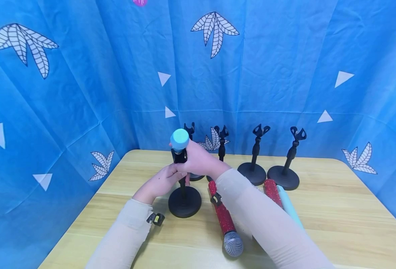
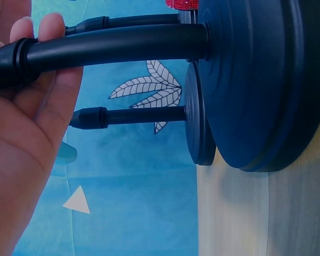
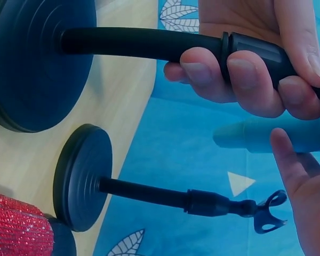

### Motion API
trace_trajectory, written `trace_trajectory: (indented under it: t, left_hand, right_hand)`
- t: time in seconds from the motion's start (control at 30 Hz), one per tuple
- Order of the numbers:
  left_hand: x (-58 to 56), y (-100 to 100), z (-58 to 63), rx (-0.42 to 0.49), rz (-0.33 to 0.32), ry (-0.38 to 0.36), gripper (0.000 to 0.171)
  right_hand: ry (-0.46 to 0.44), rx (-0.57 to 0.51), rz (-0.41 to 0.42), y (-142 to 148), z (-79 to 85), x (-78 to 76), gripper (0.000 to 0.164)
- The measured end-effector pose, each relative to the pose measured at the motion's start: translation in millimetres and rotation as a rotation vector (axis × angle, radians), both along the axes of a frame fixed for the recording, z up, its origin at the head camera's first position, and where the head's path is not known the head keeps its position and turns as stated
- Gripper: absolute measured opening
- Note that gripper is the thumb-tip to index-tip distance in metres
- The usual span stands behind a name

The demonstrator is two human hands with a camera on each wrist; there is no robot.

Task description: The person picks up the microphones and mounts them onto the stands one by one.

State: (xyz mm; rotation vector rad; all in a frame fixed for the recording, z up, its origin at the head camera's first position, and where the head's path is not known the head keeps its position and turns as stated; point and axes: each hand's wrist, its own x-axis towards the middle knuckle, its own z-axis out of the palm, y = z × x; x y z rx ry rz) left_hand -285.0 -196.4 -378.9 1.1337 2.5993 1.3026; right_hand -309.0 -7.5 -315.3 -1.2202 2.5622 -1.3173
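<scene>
A black desktop microphone stand (image 1: pixel 183 203) stands upright on the table, with my left hand (image 1: pixel 164 182) curled round its stem, as the left wrist view confirms. At the stand's top clip (image 1: pixel 179 155) is a turquoise microphone (image 1: pixel 179 139), its round head toward me. My right hand (image 1: pixel 201 158) holds this microphone from the right side. In the right wrist view its turquoise handle (image 3: pixel 261 135) runs beside the clip's edge, with fingers of the right hand (image 3: pixel 314 202) against it. How fully the handle sits in the clip is hidden.
Several more black stands with open clips line the back, one stand (image 1: pixel 252 170) right of centre and another (image 1: pixel 285 173) farther right. A red glittery microphone (image 1: pixel 225 218) lies under my right forearm. Another red handle (image 1: pixel 272 192) and a turquoise handle (image 1: pixel 290 205) lie beyond it. A blue curtain (image 1: pixel 268 74) hangs behind.
</scene>
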Motion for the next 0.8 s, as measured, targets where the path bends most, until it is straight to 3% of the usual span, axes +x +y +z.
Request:
trace_trajectory:
  t: [0.33,0.63,0.8]
  left_hand:
    - [1.3,0,2.0,-0.009,0.024,-0.037,0.024]
    - [-3.3,4,2.0,0.015,-0.074,-0.035,0.034]
    - [-1.7,3,2.0,0.006,-0.037,-0.046,0.031]
  right_hand:
    - [0.018,-0.015,-0.011,0,-3.5,1.1,0.068]
    - [0.011,-0.061,-0.016,-1,-8.1,2.5,0.069]
    - [0.012,-0.085,-0.019,-2,-11.4,2.4,0.070]
